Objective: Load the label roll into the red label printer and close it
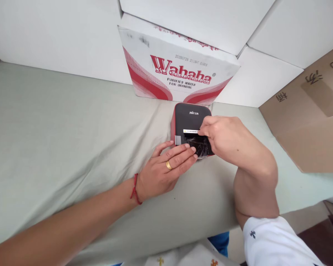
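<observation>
Where the left hand [165, 168] meets the black device [188, 121], its grip is uncurled. The right hand [224, 136] pinches together at the label [190, 131].

I can see two hands [168, 168], one device [187, 121], one Wahaha box [180, 87], one lettered brown carton [296, 136], one ring [168, 164] and one bracelet [134, 183].

Open on the left, blocked behind and right.
Wrinkled pale-green cloth [72, 122] leaves room left of the boxy black-and-red device [192, 120]; a white-and-red cardboard box [183, 77] stands just behind, the gold-ringed left hand [166, 170] covers its near-left corner, the bare right hand [223, 135] its right side.
</observation>
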Demonstrator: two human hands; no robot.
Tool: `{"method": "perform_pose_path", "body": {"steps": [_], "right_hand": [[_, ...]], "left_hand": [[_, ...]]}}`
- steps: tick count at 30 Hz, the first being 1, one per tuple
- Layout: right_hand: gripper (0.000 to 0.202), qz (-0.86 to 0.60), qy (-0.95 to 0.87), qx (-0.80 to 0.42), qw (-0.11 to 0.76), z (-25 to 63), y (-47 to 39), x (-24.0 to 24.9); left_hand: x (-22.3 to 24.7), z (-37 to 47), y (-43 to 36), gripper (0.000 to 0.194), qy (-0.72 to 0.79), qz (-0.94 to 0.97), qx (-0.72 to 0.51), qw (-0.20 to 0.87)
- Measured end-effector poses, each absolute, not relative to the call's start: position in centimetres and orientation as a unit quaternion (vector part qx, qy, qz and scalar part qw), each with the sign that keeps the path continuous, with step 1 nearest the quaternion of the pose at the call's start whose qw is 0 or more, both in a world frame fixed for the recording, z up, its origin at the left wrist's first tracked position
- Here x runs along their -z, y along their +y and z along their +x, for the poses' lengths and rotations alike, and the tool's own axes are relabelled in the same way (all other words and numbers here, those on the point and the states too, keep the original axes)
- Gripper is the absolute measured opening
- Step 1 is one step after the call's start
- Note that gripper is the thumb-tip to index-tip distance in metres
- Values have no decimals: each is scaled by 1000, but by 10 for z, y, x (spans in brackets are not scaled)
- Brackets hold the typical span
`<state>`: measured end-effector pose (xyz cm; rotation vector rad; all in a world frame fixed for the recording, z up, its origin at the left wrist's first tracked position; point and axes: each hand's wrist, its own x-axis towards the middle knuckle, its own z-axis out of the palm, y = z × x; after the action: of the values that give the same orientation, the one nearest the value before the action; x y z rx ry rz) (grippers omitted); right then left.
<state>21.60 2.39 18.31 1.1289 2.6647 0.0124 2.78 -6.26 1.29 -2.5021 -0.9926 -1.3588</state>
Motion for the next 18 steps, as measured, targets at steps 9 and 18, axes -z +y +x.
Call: {"method": "perform_pose_path", "body": {"steps": [9,18], "right_hand": [[37,423,886,-39,185,206,18,-186],[43,304,949,44,75,249,6,-184]], "left_hand": [[-9,19,-59,64,-353,-776,519,65],[-2,-1,-41,76,-409,-754,512,-48]]}}
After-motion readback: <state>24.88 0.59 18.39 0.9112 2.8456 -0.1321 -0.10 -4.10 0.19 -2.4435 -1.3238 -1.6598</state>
